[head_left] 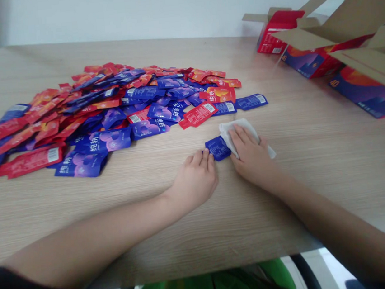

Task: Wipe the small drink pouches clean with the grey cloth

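Our left grip (196,180) lies flat, not pinching, fingertips touching blue packet (218,148). Our right grip (251,157) lies spread, pressing white cloth (237,133) on bench (302,188). Packet sits between grips, one end against cloth. Big packet pile (108,116) lies off left, well apart.

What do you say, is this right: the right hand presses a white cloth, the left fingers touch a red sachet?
No: the sachet at the left fingers is blue, not red, as the head view shows. The right hand presses the white cloth.
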A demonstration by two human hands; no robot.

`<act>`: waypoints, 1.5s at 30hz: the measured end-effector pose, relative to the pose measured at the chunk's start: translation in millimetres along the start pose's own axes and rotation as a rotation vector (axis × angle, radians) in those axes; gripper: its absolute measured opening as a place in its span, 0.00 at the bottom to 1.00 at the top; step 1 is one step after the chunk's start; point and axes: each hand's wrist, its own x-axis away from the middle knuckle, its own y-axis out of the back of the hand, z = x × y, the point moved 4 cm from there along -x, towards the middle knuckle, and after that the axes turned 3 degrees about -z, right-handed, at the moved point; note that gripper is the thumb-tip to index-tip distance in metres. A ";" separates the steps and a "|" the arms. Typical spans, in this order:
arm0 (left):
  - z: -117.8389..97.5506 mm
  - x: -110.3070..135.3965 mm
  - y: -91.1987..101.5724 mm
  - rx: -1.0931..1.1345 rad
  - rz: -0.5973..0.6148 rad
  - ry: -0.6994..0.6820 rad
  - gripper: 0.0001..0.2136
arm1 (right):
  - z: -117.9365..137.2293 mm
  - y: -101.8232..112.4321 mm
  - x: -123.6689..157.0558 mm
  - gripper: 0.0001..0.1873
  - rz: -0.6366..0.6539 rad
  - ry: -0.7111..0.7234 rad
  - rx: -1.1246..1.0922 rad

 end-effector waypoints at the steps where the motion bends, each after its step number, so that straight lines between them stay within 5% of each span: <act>1: 0.2 -0.3 0.6 0.005 0.003 0.000 0.22 | 9.1 0.1 3.0 0.33 0.003 0.062 -0.002; 6: 0.6 -1.2 3.0 0.038 0.035 -0.007 0.20 | 34.3 4.3 12.3 0.31 0.033 0.287 -0.099; 13: 0.3 -0.5 -0.5 0.009 0.025 0.005 0.23 | -13.8 1.9 -5.6 0.30 -0.024 -0.061 -0.017; 21: 1.0 -1.8 1.6 0.031 0.039 0.002 0.20 | 31.1 4.1 11.9 0.30 0.032 0.280 -0.106; 29: 0.1 -0.2 -0.3 0.023 0.041 0.009 0.23 | -19.9 6.7 -5.0 0.31 0.023 -0.112 -0.039; 37: 0.3 -0.9 -0.6 -0.006 0.019 0.013 0.23 | 22.9 1.8 9.1 0.33 0.002 0.132 0.045; 45: 1.4 0.3 -1.3 0.007 0.003 0.024 0.23 | 2.8 3.1 4.1 0.33 0.008 0.104 -0.001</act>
